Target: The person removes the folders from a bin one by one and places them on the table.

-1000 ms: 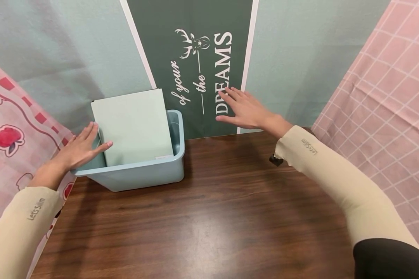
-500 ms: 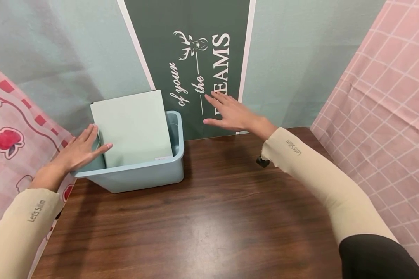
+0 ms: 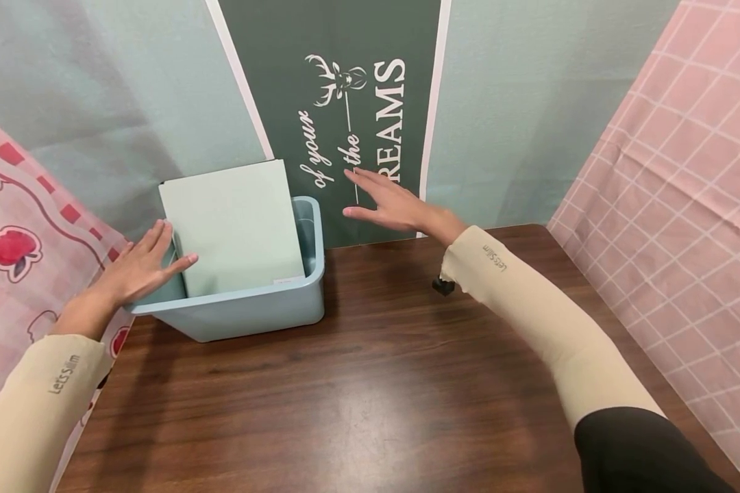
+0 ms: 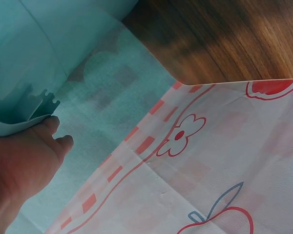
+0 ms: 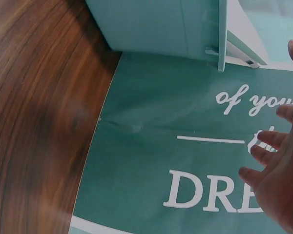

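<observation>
A light blue plastic bin stands at the back left of the table, against the wall cloth. Inside it leans a pale green, flat, square-cornered thing like a folder or binder, its top well above the rim and a small white label low on its front. My left hand lies at the bin's left end, fingers extended and thumb reaching over the opening; the left wrist view has fingertips right at the rim. To the right of the bin, my right hand is held in the air, fingers straight, holding nothing.
A brown wooden table stretches in front of the bin. Behind it hangs a green cloth with white lettering and a deer head. Pink patterned cloth borders the left side, pink checked cloth the right.
My right hand has moved left through the air, closer to the bin. The left hand stays at the bin's left end, and the bin and the pale green thing keep their places.
</observation>
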A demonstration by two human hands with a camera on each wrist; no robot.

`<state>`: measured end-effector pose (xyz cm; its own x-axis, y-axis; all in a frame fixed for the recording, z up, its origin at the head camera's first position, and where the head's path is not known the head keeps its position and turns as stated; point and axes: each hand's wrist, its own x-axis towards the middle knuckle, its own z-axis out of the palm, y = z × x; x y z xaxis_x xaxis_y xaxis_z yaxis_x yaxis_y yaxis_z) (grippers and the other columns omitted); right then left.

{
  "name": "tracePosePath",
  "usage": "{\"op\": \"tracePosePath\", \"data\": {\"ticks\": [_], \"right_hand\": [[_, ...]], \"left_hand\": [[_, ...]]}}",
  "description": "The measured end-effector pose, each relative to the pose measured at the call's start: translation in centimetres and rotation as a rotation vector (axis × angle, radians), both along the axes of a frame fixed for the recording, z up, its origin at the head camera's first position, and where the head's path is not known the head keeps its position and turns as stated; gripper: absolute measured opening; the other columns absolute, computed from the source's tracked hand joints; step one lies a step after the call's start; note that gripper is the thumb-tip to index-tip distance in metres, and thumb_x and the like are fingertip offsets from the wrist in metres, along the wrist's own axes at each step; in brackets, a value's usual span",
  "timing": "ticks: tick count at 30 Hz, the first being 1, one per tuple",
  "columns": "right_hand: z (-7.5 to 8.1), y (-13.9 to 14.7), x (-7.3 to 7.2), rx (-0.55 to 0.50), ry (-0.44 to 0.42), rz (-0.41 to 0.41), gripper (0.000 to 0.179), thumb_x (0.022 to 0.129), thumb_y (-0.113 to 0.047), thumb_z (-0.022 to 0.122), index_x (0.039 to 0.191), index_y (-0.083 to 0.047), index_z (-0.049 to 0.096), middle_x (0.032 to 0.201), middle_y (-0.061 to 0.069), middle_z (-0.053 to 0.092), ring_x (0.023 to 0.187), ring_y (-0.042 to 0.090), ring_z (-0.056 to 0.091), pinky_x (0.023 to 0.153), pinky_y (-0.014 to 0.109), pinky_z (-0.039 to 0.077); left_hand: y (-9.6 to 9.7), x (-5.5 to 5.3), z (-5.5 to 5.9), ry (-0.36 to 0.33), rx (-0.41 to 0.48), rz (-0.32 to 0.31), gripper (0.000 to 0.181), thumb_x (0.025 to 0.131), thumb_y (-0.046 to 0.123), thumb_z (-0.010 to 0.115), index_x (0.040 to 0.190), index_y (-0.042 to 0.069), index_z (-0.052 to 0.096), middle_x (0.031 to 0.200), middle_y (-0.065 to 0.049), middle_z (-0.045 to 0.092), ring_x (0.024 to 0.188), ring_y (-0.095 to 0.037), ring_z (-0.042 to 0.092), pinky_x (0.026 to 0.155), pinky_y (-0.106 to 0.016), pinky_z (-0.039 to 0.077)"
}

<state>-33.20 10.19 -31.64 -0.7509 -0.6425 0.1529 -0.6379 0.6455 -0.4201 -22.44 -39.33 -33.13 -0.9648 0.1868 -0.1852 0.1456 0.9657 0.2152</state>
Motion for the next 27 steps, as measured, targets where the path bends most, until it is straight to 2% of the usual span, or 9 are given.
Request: {"op": "tracePosePath", "data": {"ticks": [7,12,17,23,27], "right_hand": [[-0.3,-1.5,-0.3,-0.038,-0.032,0.042,0.095,0.097,-0.077,0.050,0.172,-0.028,0.017,0.178,0.008,0.016,0.164,0.023,0.014,0.129,0.058,0.020],[-0.2,-2.6,-0.5,-0.069,-0.055,0.076,0.091,0.100,-0.069,0.053,0.172,-0.027,0.018,0.178,0.009,0.017,0.164,0.023,0.013,0.130,0.054,0.020],[-0.2,-3.8,-0.8,-0.110,-0.068,0.110,0.086,0.102,-0.060,0.057,0.171,-0.022,0.022,0.177,0.011,0.019,0.163,0.026,0.018,0.129,0.055,0.022],[-0.2,-5.4,-1.0,-0.161,-0.094,0.144,0.082,0.103,-0.050,0.061,0.171,-0.021,0.025,0.176,0.006,0.023,0.162,0.020,0.021,0.130,0.049,0.024],[-0.3,-6.3,-1.0,-0.172,-0.112,0.153,0.083,0.102,-0.051,0.062,0.170,-0.021,0.026,0.177,0.006,0.022,0.163,0.018,0.019,0.130,0.049,0.024]], "left_hand": [[0.1,-0.1,0.1,-0.002,0.006,-0.003,0.098,0.109,0.063,0.035,0.164,0.000,-0.017,0.171,-0.026,-0.023,0.159,-0.050,-0.012,0.124,-0.073,-0.004],[0.3,0.0,0.2,-0.003,0.006,-0.002,0.099,0.109,0.063,0.035,0.164,0.000,-0.018,0.171,-0.026,-0.023,0.159,-0.050,-0.012,0.123,-0.073,-0.003],[0.3,-0.1,0.2,0.004,0.003,0.000,0.099,0.109,0.063,0.035,0.164,0.000,-0.018,0.171,-0.025,-0.023,0.159,-0.050,-0.012,0.123,-0.073,-0.003],[0.2,0.0,0.0,0.006,0.002,0.000,0.099,0.109,0.063,0.035,0.164,0.000,-0.017,0.171,-0.026,-0.023,0.159,-0.050,-0.012,0.124,-0.073,-0.003],[0.2,0.1,0.0,0.009,-0.003,0.001,0.099,0.109,0.063,0.035,0.164,0.000,-0.018,0.171,-0.026,-0.023,0.159,-0.051,-0.011,0.124,-0.072,-0.003]]}}
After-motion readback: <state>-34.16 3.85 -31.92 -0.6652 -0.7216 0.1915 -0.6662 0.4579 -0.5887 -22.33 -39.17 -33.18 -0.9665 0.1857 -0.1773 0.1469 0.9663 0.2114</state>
